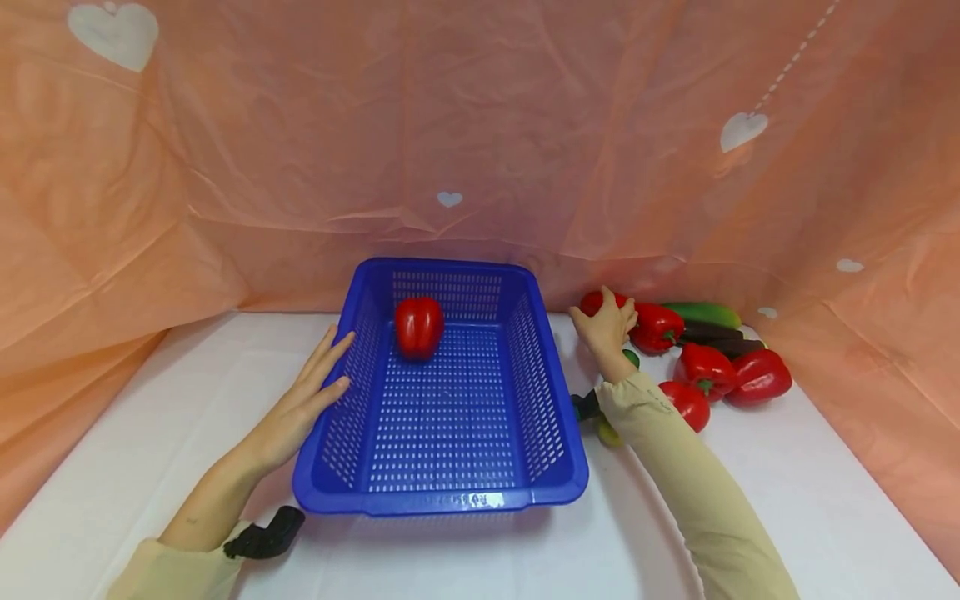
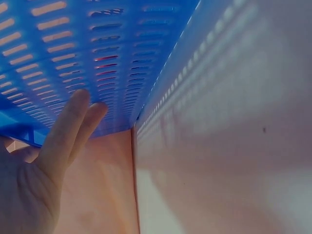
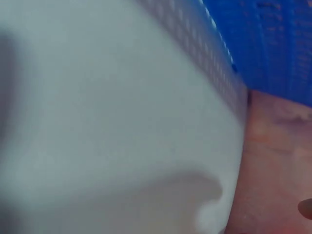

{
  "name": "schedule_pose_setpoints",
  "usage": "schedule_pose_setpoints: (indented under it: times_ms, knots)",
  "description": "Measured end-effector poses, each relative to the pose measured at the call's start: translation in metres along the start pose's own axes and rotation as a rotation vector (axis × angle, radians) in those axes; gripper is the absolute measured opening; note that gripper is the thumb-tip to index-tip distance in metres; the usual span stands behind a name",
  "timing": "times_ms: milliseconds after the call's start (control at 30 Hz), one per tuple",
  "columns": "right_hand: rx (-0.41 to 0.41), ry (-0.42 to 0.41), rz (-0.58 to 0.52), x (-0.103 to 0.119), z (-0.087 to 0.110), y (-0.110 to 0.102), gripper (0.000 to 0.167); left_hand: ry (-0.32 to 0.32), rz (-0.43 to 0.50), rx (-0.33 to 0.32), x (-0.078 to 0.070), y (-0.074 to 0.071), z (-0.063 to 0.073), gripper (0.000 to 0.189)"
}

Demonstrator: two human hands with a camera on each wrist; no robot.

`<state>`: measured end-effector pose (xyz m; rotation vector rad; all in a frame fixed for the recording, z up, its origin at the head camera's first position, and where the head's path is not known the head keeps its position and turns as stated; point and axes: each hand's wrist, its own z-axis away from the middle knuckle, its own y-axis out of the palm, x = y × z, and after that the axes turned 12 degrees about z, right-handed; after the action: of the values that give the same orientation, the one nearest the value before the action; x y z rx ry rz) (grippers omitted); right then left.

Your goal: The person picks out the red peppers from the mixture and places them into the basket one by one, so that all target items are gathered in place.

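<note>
A blue perforated plastic basket (image 1: 442, 502) stands in front of me with one red bell pepper (image 1: 419, 327) inside, toward its back left. My left hand (image 1: 294, 410) rests at the basket's left rim with straight, spread fingers; the left wrist view shows two fingers (image 2: 66, 131) along the slotted outer wall. Beyond the basket's right side, my right hand (image 1: 606, 329) reaches over another red bell pepper (image 1: 592, 302), its thumb and fingers spread about it. The hand partly hides that pepper. Only one fingertip (image 3: 306, 208) shows in the right wrist view.
Several more red bell peppers (image 1: 705, 371) lie at the right, beside a green cucumber-like vegetable (image 1: 703, 314) and dark elongated vegetables (image 1: 723, 343). A yellow-green item (image 1: 608, 432) is partly under my right forearm. A peach cloth (image 1: 480, 125) hangs behind the white tabletop (image 1: 187, 400).
</note>
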<state>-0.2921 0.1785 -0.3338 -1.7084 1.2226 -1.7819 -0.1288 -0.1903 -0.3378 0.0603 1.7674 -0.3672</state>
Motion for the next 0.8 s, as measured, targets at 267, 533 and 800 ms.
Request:
schedule_pose_setpoints:
  times_ms: [267, 533, 800]
  knots:
    - [0.038, 0.059, 0.010, -0.006, -0.012, 0.003, 0.081, 0.002, -0.001, -0.004, 0.002, 0.001, 0.001, 0.060]
    - [0.005, -0.003, 0.058, -0.011, -0.016, 0.008, 0.070, 0.007, 0.000, -0.006, 0.003, 0.002, 0.002, 0.059]
    - [-0.087, 0.030, 0.021, -0.012, -0.020, 0.008, 0.059, 0.023, 0.010, -0.011, 0.003, 0.001, 0.001, 0.059]
